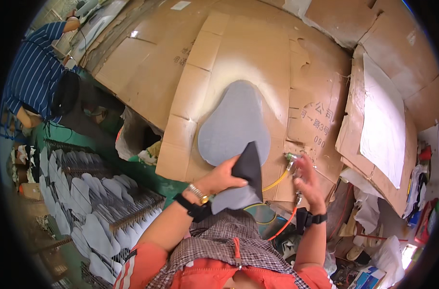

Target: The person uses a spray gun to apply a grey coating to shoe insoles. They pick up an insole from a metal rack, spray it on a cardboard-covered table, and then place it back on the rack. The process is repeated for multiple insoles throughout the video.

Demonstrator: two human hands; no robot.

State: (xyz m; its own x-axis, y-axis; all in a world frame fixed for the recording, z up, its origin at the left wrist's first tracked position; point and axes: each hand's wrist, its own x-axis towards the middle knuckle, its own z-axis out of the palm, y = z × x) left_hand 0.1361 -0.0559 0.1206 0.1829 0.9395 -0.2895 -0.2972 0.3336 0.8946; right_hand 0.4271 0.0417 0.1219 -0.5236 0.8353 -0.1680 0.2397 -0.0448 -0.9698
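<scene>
In my left hand (222,177) I pinch a thin, flexible piece (248,166), dark on one face and light grey on the other, bent over near the front edge of the work surface. A rounded, pear-shaped grey sheet (235,123) lies flat just beyond it on cardboard. My right hand (309,183) is curled round a small metal spray gun (292,158), partly hidden by the fingers. A yellow hose (277,180) and an orange hose (286,225) run to the gun.
Cardboard (181,139) covers the bench, with pale overspray around the grey sheet. White paper (383,120) lies on the right. At lower left, a rack (133,216) holds many grey pieces. A person in a striped shirt (39,72) works at far left. Clutter fills the lower right.
</scene>
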